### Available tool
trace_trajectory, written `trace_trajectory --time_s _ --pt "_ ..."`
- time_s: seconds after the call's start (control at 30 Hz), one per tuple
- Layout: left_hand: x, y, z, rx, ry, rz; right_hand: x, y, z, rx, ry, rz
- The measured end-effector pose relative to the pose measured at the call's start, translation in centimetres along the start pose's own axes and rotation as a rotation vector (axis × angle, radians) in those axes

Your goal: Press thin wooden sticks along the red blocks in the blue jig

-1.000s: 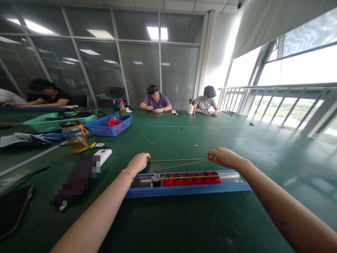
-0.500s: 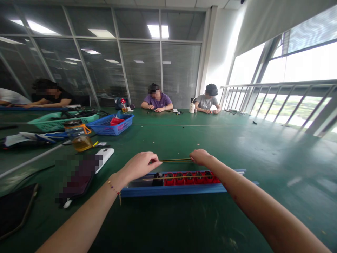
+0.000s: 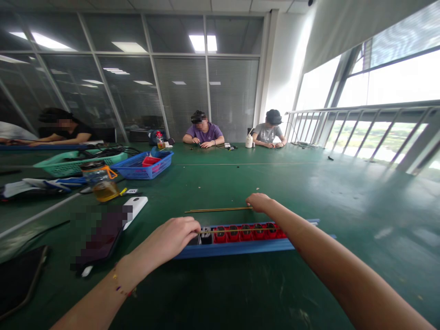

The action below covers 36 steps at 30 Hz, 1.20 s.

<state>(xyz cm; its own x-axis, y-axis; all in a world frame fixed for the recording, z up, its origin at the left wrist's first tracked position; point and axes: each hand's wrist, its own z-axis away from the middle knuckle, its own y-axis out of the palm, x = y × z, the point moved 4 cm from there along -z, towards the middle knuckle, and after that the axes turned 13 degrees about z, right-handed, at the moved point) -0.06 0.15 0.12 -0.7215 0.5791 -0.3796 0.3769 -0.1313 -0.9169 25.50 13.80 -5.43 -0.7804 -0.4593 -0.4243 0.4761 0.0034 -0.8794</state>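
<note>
A blue rail frame (image 3: 240, 249) lies in front of me on the green table, with a row of several red blocks with black round parts (image 3: 233, 233) inside it. A thin brown rod (image 3: 225, 231) lies lengthwise over the row. My left hand (image 3: 182, 233) pinches the rod's left end, above the frame's left part. Behind the frame, thin brown rods (image 3: 216, 210) lie on the table, and my right hand (image 3: 259, 202) has closed fingers on their right end. My right forearm covers the frame's right part.
On the left are a phone (image 3: 103, 233), a white object (image 3: 136, 210), a dark tablet-like object (image 3: 24, 275), a jar of amber liquid (image 3: 103, 185), a blue basket (image 3: 146, 171) and a green basket (image 3: 68, 166). Several people sit across the table.
My left hand has left the rods behind the frame and moved down toward me, onto the end of the rod over the red row. My right hand has stayed nearly still.
</note>
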Motion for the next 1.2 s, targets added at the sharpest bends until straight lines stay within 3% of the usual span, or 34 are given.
trace_trajectory --time_s 0.13,0.23,0.33,0.43,0.6,0.8,1.0,1.2 --pt "0.4 -3.0 0.4 -0.097 0.033 -0.045 -1.2 0.7 -0.3 0.004 -0.047 -0.095" --pt "1.8 -5.3 0.7 -0.167 0.004 -0.112 -2.2 1.0 0.0 0.002 -0.086 -0.173" --pt "3.7 -6.1 0.3 -0.186 -0.028 -0.143 -2.9 1.1 0.6 0.005 -0.097 -0.243" --pt "5.5 -5.0 -0.9 -0.138 -0.066 -0.122 -3.1 1.0 1.0 0.007 -0.088 -0.295" --pt "8.0 -1.1 -3.4 -0.016 -0.207 -0.096 -2.9 0.9 1.1 0.01 -0.073 -0.324" --pt "9.3 2.4 -6.3 -0.012 -0.238 -0.145 -2.5 1.0 1.0 0.041 -0.088 -0.276" --pt "9.8 3.3 -8.5 -0.05 -0.166 -0.269 -1.4 0.9 0.4 0.003 -0.035 -0.201" --pt "11.8 3.4 -7.2 -0.004 -0.288 -0.182 -2.4 2.0 1.5 -0.006 0.036 -0.242"
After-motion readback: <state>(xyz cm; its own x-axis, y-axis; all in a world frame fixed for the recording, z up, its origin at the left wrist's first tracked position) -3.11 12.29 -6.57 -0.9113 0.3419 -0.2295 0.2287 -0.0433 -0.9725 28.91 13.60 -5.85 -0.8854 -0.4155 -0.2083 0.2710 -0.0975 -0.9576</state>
